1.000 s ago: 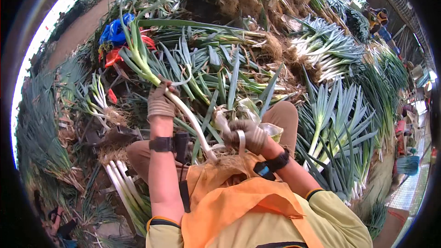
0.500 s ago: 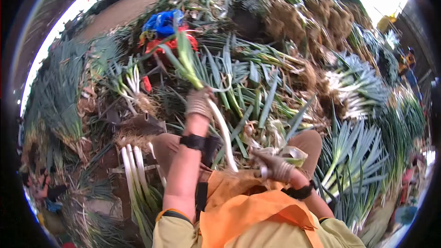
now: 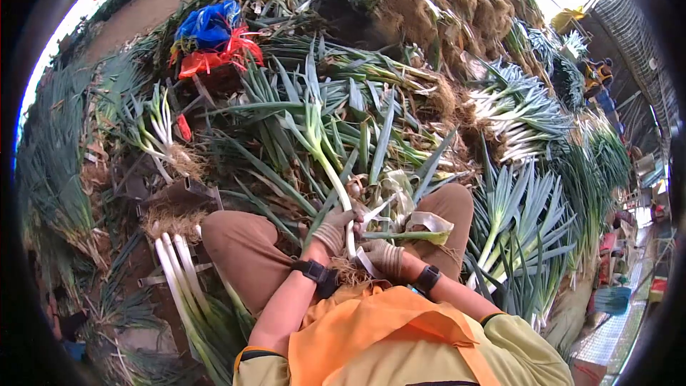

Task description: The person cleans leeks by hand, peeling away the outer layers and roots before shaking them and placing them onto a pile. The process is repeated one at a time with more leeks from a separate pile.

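Note:
A long leek (image 3: pixel 331 171) stands tilted in front of my lap, its green leaves pointing away and its root tuft (image 3: pixel 349 271) close to my apron. My left hand (image 3: pixel 330 234), in a worn glove, is wrapped around its white shaft. Just above the roots, my gloved right hand (image 3: pixel 384 257) is closed against the leek's base, with its fingertips partly hidden. A loose pale strip of leaf hangs beside the shaft. Peeled leaf scraps (image 3: pixel 429 227) lie by my right knee.
Trimmed leeks (image 3: pixel 187 275) lie by my left knee, near a metal stand (image 3: pixel 179 196). Leafy leeks (image 3: pixel 514 229) are heaped on my right. Blue plastic (image 3: pixel 209 25) and red ties (image 3: pixel 221 55) lie ahead on the leaf pile. Another person (image 3: pixel 600 86) is at far right.
My left hand has drawn the leek back and down toward my lap. My right hand has moved left to the leek's base, and the view has shifted right.

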### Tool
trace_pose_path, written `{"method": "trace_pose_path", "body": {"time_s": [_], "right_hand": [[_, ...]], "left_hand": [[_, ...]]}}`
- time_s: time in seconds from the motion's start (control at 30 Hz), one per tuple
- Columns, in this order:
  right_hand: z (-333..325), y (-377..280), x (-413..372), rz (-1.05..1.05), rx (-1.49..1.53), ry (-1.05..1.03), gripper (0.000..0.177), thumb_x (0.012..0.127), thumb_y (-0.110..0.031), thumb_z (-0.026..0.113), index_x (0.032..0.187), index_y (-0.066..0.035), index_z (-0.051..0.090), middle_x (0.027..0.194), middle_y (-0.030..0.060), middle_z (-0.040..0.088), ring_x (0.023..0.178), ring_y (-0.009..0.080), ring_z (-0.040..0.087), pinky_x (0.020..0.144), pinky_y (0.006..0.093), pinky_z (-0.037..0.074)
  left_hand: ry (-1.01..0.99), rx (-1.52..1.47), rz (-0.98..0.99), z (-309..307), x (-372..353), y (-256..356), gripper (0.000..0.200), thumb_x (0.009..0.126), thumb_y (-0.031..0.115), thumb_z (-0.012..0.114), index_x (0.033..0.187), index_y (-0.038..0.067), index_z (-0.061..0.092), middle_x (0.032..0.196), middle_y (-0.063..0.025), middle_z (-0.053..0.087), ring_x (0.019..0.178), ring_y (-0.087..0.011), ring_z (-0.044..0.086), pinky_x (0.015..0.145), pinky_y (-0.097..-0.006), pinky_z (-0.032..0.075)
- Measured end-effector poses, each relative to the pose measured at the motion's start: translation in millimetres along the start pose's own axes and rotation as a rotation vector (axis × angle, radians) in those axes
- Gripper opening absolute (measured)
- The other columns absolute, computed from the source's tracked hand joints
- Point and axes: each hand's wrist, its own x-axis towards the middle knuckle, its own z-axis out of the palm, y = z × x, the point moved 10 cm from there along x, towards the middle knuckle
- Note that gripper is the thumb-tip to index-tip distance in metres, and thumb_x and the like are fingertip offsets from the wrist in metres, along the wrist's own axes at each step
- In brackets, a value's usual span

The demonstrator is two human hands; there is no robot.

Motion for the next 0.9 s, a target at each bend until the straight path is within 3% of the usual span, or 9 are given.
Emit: {"method": "trace_pose_path", "body": {"time_s": [0.1,0.13,0.2,0.23,0.37,0.47,0.6,0.73,0.9], "right_hand": [[-7.3,76.5,15.8,0.316,-0.030,0.041,0.013,0.074,-0.002,0.050,0.083,-0.008,0.057,0.076,0.0000,0.056,0.070,0.0120,0.054,0.061,0.0272,0.044],[-26.8,108.5,24.6,0.083,-0.401,0.189,0.014,0.077,-0.006,0.045,0.083,-0.008,0.057,0.079,0.0006,0.059,0.071,0.0119,0.054,0.062,0.0265,0.045],[-20.1,84.6,30.3,-0.094,-0.370,0.174,0.024,0.072,-0.014,0.047,0.092,-0.008,0.060,0.083,0.0100,0.062,0.067,0.0213,0.057,0.059,0.0317,0.046],[-17.1,-14.7,-7.3,0.257,-0.477,0.215,0.027,0.068,-0.018,0.048,0.089,-0.007,0.061,0.076,0.0143,0.061,0.063,0.0240,0.058,0.057,0.0344,0.045],[-6.3,-30.5,-22.2,0.197,-0.428,0.091,0.024,0.065,-0.020,0.050,0.079,-0.005,0.063,0.072,0.0153,0.061,0.065,0.0260,0.059,0.060,0.0362,0.046],[-64.4,-10.7,-36.5,0.547,-0.588,0.294,0.030,0.064,-0.019,0.056,0.092,-0.009,0.060,0.081,0.0123,0.061,0.073,0.0313,0.058,0.064,0.0391,0.046],[-96.2,-91.9,-49.8,-0.100,-0.876,0.735,0.046,0.069,-0.021,0.059,0.113,-0.012,0.047,0.092,0.0129,0.058,0.080,0.0332,0.056,0.067,0.0400,0.045],[-69.6,-82.9,-2.6,-0.123,0.063,0.404,0.031,0.078,-0.018,0.054,0.104,-0.002,0.049,0.080,0.0085,0.057,0.074,0.0195,0.054,0.068,0.0303,0.044],[-156.4,-144.3,-49.1,-0.531,0.704,0.582,0.021,0.081,-0.016,0.056,0.097,-0.003,0.052,0.080,0.0053,0.056,0.073,0.0125,0.055,0.065,0.0263,0.048]], "left_hand": [[0.148,0.101,0.052,21.8,-12.0,25.0,0.011,0.074,0.008,0.060,0.082,0.006,0.053,0.066,-0.0008,0.050,0.051,-0.0108,0.047,0.048,-0.0230,0.042],[-0.045,0.523,0.332,33.6,-9.7,40.4,0.014,0.074,0.013,0.061,0.083,0.004,0.054,0.067,-0.0010,0.050,0.054,-0.0110,0.049,0.049,-0.0237,0.043],[0.126,0.155,0.135,2.8,6.5,29.1,0.021,0.075,0.017,0.058,0.085,-0.002,0.055,0.063,-0.0050,0.052,0.057,-0.0150,0.053,0.050,-0.0259,0.046],[0.159,-0.039,-0.076,-35.5,35.9,13.4,0.021,0.076,0.016,0.056,0.086,-0.002,0.054,0.062,-0.0070,0.053,0.054,-0.0167,0.053,0.048,-0.0258,0.045],[0.067,-0.378,0.253,-54.2,38.9,83.5,0.020,0.079,0.010,0.058,0.095,0.000,0.052,0.079,-0.0085,0.056,0.069,-0.0173,0.054,0.065,-0.0275,0.050],[-0.098,-0.339,0.480,-8.1,22.7,126.9,0.025,0.078,0.004,0.057,0.103,0.003,0.052,0.088,-0.0084,0.057,0.080,-0.0189,0.056,0.077,-0.0333,0.048],[-0.197,-0.078,0.573,47.7,-0.4,152.5,0.035,0.078,0.006,0.058,0.111,0.009,0.047,0.091,-0.0077,0.057,0.082,-0.0184,0.055,0.075,-0.0387,0.048],[-0.146,0.306,0.562,136.6,-4.5,150.7,0.053,0.078,0.015,0.061,0.122,0.004,0.034,0.100,-0.0141,0.054,0.081,-0.0205,0.056,0.075,-0.0307,0.047],[-0.228,0.985,0.884,251.7,-11.1,160.9,0.066,0.081,0.028,0.058,0.132,0.006,0.023,0.109,-0.0099,0.053,0.094,-0.0163,0.053,0.084,-0.0274,0.041]]}}
